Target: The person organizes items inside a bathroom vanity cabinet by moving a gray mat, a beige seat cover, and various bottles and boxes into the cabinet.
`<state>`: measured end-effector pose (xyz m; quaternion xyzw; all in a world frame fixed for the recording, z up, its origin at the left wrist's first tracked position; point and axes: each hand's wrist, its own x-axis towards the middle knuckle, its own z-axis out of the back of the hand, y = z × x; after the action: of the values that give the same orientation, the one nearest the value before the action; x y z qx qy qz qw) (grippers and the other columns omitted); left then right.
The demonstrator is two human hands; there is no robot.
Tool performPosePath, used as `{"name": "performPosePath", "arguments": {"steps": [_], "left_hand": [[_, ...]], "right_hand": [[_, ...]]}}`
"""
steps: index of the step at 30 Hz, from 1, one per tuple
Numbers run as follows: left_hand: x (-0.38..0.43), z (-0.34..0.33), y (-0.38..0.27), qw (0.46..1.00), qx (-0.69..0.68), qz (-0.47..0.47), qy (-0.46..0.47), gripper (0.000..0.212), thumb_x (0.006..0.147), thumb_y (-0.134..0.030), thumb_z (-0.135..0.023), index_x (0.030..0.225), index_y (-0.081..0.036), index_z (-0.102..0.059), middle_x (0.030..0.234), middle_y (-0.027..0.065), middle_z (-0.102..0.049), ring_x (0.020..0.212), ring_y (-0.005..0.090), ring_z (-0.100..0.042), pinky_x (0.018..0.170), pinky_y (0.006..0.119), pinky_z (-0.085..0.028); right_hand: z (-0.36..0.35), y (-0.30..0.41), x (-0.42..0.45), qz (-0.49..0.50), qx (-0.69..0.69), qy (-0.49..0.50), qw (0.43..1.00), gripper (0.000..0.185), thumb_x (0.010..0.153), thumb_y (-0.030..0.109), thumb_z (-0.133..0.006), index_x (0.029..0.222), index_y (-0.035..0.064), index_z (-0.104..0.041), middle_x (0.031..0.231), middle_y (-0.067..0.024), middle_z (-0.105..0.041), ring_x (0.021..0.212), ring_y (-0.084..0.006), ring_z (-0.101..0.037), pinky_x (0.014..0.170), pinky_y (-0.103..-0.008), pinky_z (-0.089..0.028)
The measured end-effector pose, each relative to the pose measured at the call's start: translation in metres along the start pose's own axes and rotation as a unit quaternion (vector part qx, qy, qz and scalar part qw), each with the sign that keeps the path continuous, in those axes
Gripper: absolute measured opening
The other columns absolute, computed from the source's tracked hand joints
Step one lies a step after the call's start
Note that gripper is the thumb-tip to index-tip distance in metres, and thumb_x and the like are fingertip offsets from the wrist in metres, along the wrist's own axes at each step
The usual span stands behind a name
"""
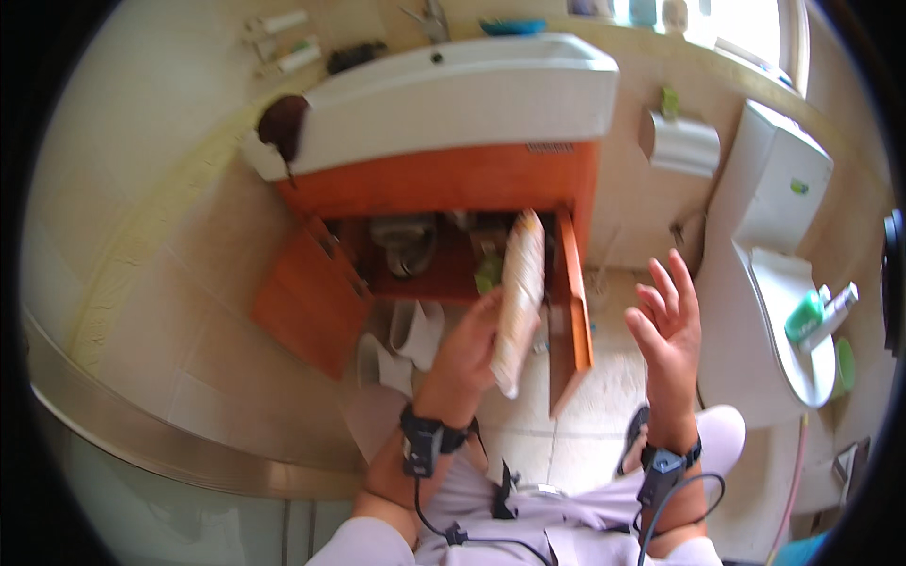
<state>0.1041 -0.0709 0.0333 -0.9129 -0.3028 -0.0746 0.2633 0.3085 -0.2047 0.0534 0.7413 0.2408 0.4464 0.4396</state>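
My left hand (468, 343) grips a long, flat package in a shiny pale wrapper (520, 311), held edge-up before the bathroom vanity. What the package contains cannot be made out. Off to the right, my right hand (669, 332) is raised with its fingers apart and nothing in it. Between the hands stands the swung-out right door (572, 347) of the orange vanity cabinet (439, 180). Beyond the package, a green item (488, 272) and a rounded greyish object (403, 244) sit in the dim interior, partly hidden.
The cabinet's left door (311, 297) stands open, with white containers (417, 332) on the floor beside it. A white basin (460, 92) tops the cabinet; a dark cloth item (283, 127) hangs over its left end. At right, a green bottle (805, 316) rests on the toilet lid (778, 276).
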Motion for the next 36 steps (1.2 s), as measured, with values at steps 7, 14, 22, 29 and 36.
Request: {"name": "performPosePath", "arguments": {"steps": [7, 14, 22, 29, 36], "left_hand": [[0.005, -0.018, -0.018, 0.983, 0.139, -0.085, -0.09, 0.036, 0.097, -0.024, -0.061, 0.125, -0.004, -0.052, 0.105, 0.0054, -0.067, 0.092, 0.014, -0.066, 0.079, 0.029, -0.056], [-0.004, -0.016, -0.042, 0.955, 0.205, -0.187, -0.104, 0.035, 0.097, -0.017, -0.062, 0.128, -0.005, -0.051, 0.119, 0.0044, -0.063, 0.106, 0.0134, -0.063, 0.089, 0.031, -0.053], [-0.02, 0.071, -0.1, 0.942, 0.094, -0.312, -0.077, 0.032, 0.098, -0.013, -0.058, 0.128, -0.005, -0.051, 0.121, 0.005, -0.063, 0.107, 0.0168, -0.064, 0.094, 0.035, -0.054], [-0.027, 0.109, -0.102, 0.911, 0.128, -0.356, -0.165, 0.032, 0.099, -0.015, -0.058, 0.128, -0.005, -0.05, 0.121, 0.0065, -0.062, 0.11, 0.0162, -0.061, 0.095, 0.034, -0.052], [-0.021, 0.105, -0.108, 0.924, 0.1, -0.333, -0.159, 0.035, 0.1, -0.016, -0.056, 0.132, -0.005, -0.049, 0.125, 0.0067, -0.062, 0.113, 0.0167, -0.06, 0.101, 0.035, -0.047]], "right_hand": [[0.016, 0.0, 0.026, 0.02, -0.018, 0.078, 0.997, 0.056, 0.086, 0.002, -0.07, 0.138, 0.0042, -0.05, 0.125, -0.0078, -0.058, 0.117, -0.0137, -0.054, 0.098, -0.0303, -0.046], [-0.04, 0.042, 0.05, 0.183, -0.185, 0.012, 0.966, 0.073, 0.082, 0.028, -0.08, 0.143, 0.0074, -0.046, 0.145, -0.0105, -0.047, 0.121, -0.0222, -0.051, 0.106, -0.0375, -0.039], [-0.166, 0.109, 0.127, 0.421, -0.391, 0.149, 0.805, 0.08, 0.075, 0.038, -0.082, 0.142, 0.0118, -0.047, 0.148, -0.0162, -0.043, 0.135, -0.0329, -0.043, 0.107, -0.0431, -0.039], [-0.352, 0.07, 0.192, 0.659, -0.393, 0.233, 0.597, 0.074, 0.071, 0.033, -0.081, 0.138, 0.021, -0.052, 0.152, -0.0125, -0.037, 0.125, -0.0379, -0.049, 0.104, -0.0464, -0.043], [-0.414, 0.013, 0.228, 0.464, -0.394, 0.294, 0.737, 0.04, 0.078, 0.012, -0.07, 0.117, 0.0155, -0.062, 0.111, -0.0126, -0.059, 0.105, -0.0347, -0.059, 0.088, -0.0427, -0.049]]}}
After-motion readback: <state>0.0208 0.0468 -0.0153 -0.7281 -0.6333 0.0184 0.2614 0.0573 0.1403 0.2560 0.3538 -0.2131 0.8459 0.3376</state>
